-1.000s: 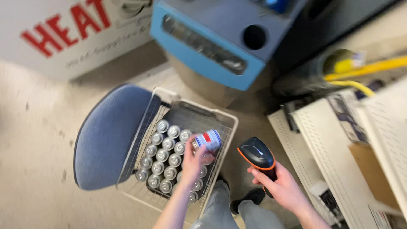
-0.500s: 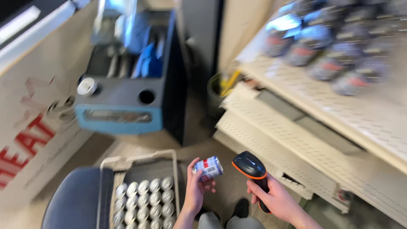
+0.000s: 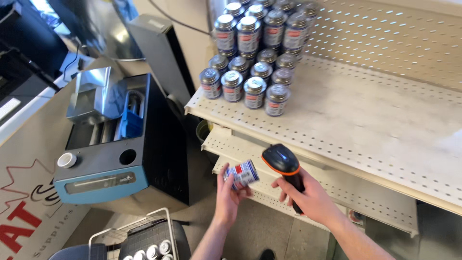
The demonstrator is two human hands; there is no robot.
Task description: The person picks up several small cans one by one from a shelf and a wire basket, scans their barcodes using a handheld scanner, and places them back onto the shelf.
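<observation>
My left hand holds a small can with a red, white and blue label, lying on its side. Just right of it, my right hand grips a black handheld scanner with an orange band, its head close to the can. Both are held in front of the lower cream pegboard shelf. On the upper shelf, several matching cans with silver lids stand stacked in rows at the back left.
A wire basket holding more cans sits at the bottom left, over a blue seat. A blue and black machine stands left of the shelving. A white box with red lettering is at the far left.
My view has swung up from the basket to the shelves. Both hands have lifted the can and scanner up in front of the shelving, and the stacked cans have come into view.
</observation>
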